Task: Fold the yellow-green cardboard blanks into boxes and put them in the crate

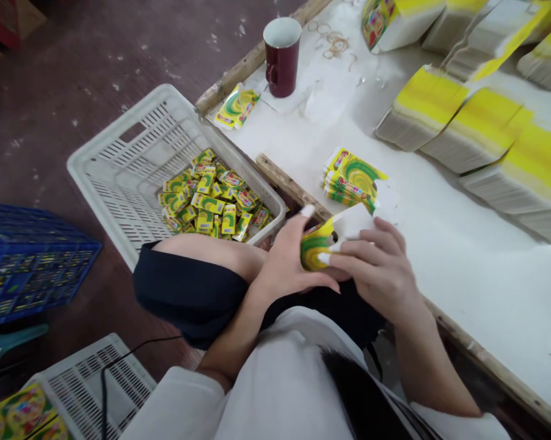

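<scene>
Over my lap, a small yellow-and-green carton is between my two hands, its white flap side toward the right. My left hand grips its left side, fingers and thumb reaching round it. From the right, my right hand has its fingers closed on the carton and its white flaps. Just beyond lies a stack of flat printed cartons on the white tabletop. To the left, a white plastic basket holds many folded small cartons.
A maroon mug, a loose flat carton and rubber bands lie at the table's far left. Bundled yellow carton blanks line the right. Blue crates and an overturned-looking white crate stand on the floor.
</scene>
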{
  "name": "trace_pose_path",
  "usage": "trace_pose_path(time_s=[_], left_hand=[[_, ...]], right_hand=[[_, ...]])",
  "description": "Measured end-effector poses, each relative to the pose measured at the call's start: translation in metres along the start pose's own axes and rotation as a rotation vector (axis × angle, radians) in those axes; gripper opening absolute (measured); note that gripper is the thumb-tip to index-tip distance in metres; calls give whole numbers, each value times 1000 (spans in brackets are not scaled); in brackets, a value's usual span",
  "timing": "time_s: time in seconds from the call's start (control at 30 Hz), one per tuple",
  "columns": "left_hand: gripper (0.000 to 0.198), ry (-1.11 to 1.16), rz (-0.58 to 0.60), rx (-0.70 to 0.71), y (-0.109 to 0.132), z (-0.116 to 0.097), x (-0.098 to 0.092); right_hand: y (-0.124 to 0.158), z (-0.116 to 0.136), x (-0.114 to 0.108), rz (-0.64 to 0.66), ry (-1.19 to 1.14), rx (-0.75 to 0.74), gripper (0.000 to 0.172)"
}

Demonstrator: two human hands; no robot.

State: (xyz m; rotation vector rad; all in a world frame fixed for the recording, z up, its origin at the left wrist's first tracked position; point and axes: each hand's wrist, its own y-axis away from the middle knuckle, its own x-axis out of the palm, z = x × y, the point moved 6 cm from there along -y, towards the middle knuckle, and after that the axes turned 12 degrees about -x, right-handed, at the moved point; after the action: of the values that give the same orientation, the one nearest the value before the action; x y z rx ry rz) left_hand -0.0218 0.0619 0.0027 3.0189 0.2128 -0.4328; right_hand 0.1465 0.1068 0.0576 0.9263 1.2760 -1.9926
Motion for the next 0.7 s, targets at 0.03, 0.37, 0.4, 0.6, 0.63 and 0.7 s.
trace_pose_path(time_s=[0.03,0.37,0.4,0.6,0.63,0.7], left_hand=[[99,-69,78,-55,0,-1,6],[73,-299,-54,-41,0,3,14],[74,-316,-61,-32,1,5,15],[73,-280,48,87,3,3,23],[71,-275,64,114,3,2,24],[66,-263,83,151,5,3,26]], right_hand=[[0,3,4,-19,-30,11,30],[11,-5,73,-433,-1340,939,58],[11,-3,77,-422,-1398,978,56],[20,-6,85,-319,-1406,1034,52],[21,-6,85,-283,-1382,1031,50],[22,-7,86,-186,-1330,991,53]])
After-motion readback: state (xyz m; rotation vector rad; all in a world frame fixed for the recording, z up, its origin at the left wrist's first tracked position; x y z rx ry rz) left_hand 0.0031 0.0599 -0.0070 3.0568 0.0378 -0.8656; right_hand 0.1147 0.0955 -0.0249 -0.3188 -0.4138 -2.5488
